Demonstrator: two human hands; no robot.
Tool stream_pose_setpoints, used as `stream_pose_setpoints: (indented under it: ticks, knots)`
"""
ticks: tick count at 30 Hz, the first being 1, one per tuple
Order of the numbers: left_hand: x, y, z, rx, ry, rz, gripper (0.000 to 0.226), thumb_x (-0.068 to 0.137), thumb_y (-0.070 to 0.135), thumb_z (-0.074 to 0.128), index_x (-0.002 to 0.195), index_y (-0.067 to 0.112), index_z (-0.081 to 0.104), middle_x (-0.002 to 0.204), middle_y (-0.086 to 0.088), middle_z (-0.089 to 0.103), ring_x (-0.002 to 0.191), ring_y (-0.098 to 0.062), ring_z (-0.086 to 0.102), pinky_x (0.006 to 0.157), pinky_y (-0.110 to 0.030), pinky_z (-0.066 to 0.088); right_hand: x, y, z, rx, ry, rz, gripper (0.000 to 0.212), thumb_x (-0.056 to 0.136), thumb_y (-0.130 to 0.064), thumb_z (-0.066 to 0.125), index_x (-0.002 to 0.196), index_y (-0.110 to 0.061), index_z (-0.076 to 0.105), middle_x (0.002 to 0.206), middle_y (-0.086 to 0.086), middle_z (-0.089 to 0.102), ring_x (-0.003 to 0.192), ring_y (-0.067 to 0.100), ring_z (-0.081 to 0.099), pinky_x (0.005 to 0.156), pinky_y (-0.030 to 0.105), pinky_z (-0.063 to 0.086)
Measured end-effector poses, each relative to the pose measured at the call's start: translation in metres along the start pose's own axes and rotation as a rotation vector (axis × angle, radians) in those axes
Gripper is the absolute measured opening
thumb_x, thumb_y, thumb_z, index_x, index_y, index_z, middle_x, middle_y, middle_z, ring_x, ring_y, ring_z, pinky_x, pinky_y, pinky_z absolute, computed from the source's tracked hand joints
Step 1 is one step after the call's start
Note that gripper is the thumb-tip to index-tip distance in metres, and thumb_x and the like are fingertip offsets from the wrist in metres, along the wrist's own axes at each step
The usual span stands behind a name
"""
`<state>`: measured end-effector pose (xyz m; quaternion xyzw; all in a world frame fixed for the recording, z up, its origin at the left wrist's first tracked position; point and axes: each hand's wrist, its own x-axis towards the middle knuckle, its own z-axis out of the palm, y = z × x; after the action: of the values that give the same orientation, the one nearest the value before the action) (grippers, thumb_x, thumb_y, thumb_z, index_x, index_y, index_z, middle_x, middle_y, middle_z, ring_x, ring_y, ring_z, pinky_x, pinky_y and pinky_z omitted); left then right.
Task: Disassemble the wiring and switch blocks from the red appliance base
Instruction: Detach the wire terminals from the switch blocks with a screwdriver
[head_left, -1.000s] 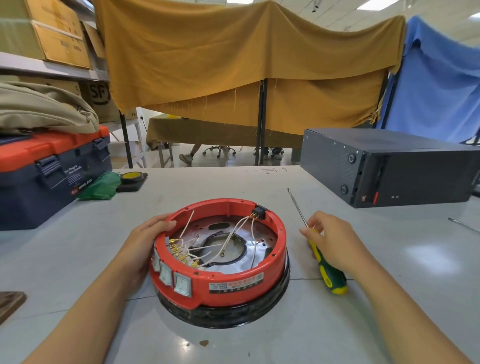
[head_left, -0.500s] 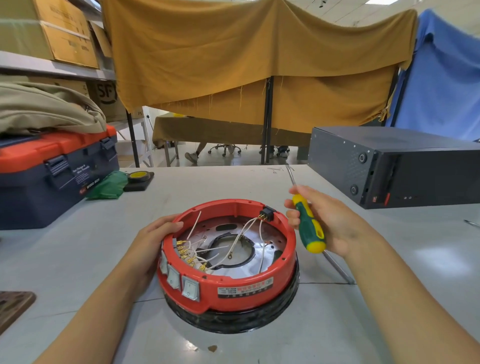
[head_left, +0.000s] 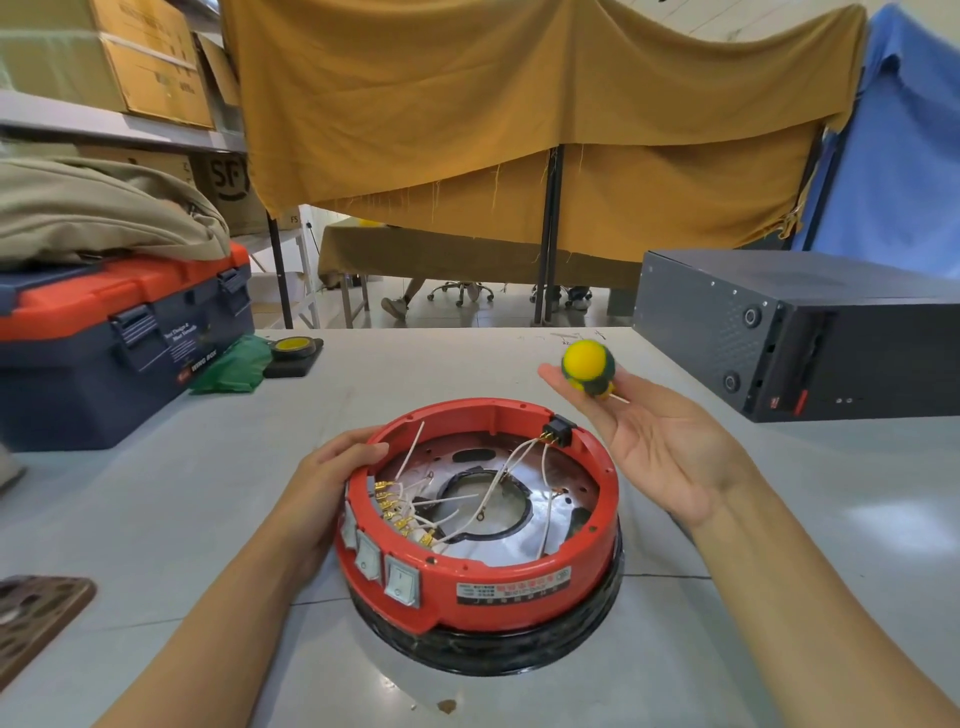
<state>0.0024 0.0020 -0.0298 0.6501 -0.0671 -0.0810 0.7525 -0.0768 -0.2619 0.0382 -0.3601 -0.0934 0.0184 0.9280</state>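
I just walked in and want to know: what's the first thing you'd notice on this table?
The big round red appliance base in the middle of the grey table catches the eye first, its open top showing white wires and three switch blocks on its front left. The left hand grips its left rim. To its upper right, the right hand lies palm up with a yellow-and-green screwdriver on its fingers, handle end pointing at the camera.

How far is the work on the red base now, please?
Done: the red base lies open, white wires exposed. In hand: left hand holds the rim, right hand carries the screwdriver. Left: wires remain on the switch blocks and black connector.
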Motion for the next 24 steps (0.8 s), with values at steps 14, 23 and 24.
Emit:
stream_pose_setpoints:
  ticks: [14, 23, 24]
  knots:
    - [0.0, 0.002, 0.0, -0.001, 0.012, -0.015, 0.021, 0.082, 0.016, 0.061, 0.1, 0.022, 0.07, 0.096, -0.015, 0.072, 0.082, -0.035, 0.07, 0.067, -0.037, 0.057, 0.008, 0.0, 0.0, -0.262, 0.17, -0.119, 0.043, 0.079, -0.023, 0.061, 0.115, 0.0, 0.053, 0.101, 0.017, 0.073, 0.094, 0.024, 0.072, 0.061, 0.023, 0.057]
    - [-0.003, 0.007, 0.001, -0.001, 0.026, -0.016, 0.024, 0.083, 0.009, 0.058, 0.103, 0.015, 0.069, 0.098, -0.02, 0.071, 0.082, -0.034, 0.067, 0.077, -0.041, 0.055, 0.018, -0.016, -0.007, -0.626, 0.481, -0.308, 0.04, 0.099, -0.031, 0.047, 0.072, -0.006, 0.064, 0.047, -0.003, 0.048, 0.039, 0.007, 0.036, 0.036, 0.016, 0.028]
    - [-0.003, 0.008, 0.002, 0.005, 0.018, -0.02, 0.025, 0.083, 0.008, 0.058, 0.104, 0.014, 0.069, 0.099, -0.022, 0.07, 0.083, -0.035, 0.067, 0.079, -0.042, 0.054, 0.019, -0.018, -0.007, -0.666, 0.498, -0.331, 0.041, 0.098, -0.029, 0.047, 0.069, -0.006, 0.064, 0.046, -0.004, 0.046, 0.039, 0.007, 0.034, 0.036, 0.016, 0.026]
